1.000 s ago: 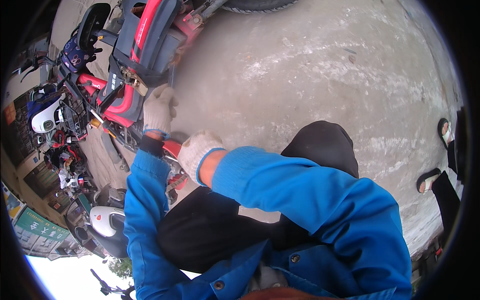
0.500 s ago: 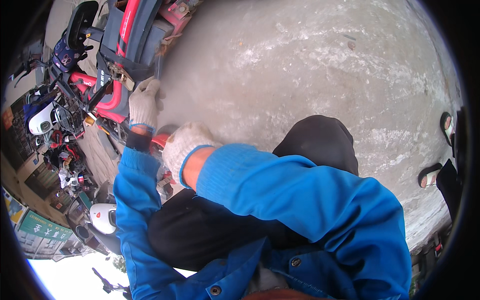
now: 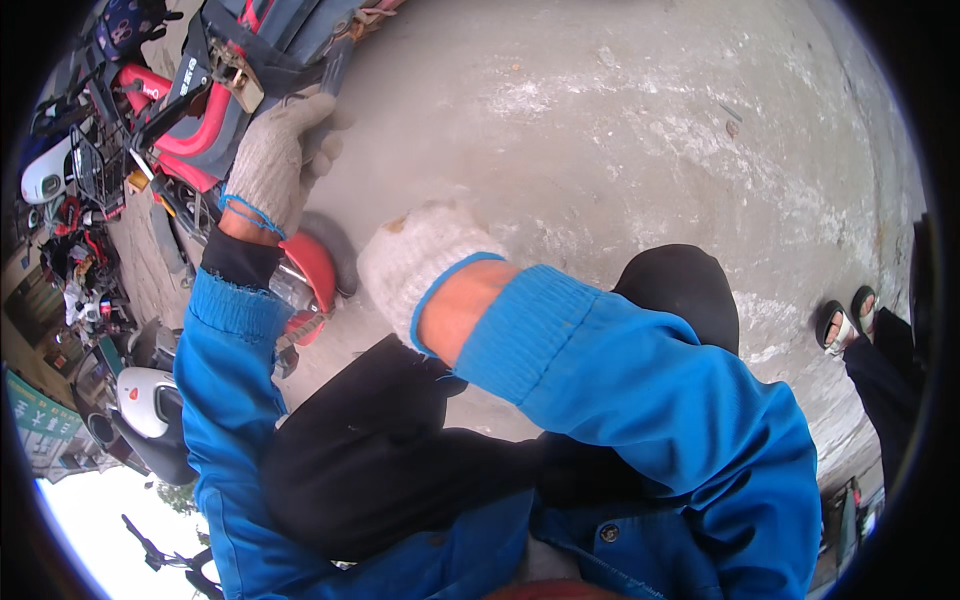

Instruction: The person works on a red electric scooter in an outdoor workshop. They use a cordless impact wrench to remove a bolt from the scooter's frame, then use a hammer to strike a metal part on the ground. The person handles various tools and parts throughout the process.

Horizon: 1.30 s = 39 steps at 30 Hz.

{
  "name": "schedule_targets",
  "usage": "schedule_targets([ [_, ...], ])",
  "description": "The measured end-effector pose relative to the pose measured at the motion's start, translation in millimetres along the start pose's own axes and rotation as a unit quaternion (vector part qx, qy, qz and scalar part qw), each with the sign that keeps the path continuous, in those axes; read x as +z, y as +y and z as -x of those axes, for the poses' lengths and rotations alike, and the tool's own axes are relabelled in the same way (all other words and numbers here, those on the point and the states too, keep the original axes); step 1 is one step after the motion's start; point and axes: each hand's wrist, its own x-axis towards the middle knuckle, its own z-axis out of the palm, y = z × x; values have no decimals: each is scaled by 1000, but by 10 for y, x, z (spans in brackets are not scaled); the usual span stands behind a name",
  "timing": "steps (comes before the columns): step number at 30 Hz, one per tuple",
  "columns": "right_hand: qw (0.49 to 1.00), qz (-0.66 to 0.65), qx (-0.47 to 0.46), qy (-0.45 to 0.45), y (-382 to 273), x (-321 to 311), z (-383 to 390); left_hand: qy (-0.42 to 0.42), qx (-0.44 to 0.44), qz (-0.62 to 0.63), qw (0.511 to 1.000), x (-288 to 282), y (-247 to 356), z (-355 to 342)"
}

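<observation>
At the upper left, a red and grey scooter point(image 3: 205, 133) is being worked at by the left hand point(image 3: 275, 155), which is being held, gloved in pale knit, right at its edge. The fingers are being curved beside a dark bar point(image 3: 337, 68); whether it is being gripped cannot be told. The right hand point(image 3: 430, 262), gloved likewise, is being held near a red mudguard point(image 3: 316, 268), its fingers being hidden behind its own back (so whether they are spread, closed or holding something cannot be told). At the far left, a wire basket point(image 3: 95, 172) is being seen beside a white scooter point(image 3: 46, 176), its contents being too small to make out. Above, the inside of a dark patterned pouch point(image 3: 124, 27) is being hidden from view.
</observation>
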Motion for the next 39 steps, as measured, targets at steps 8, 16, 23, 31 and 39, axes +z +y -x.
schedule_targets([
  [8,997,80,-11,12,162,230,-134,-131,108,-20,985,-95,-172,248],
  [16,992,125,-7,-23,229,317,-306,-65,376,-128,915,-62,-652,174],
  [23,989,142,-19,-20,775,537,-432,21,367,-211,906,381,-619,411],
  [31,989,138,5,-47,655,592,-494,63,289,-219,930,619,-472,450],
  [39,990,136,7,-45,784,651,-576,81,312,-329,888,790,-540,239],
])
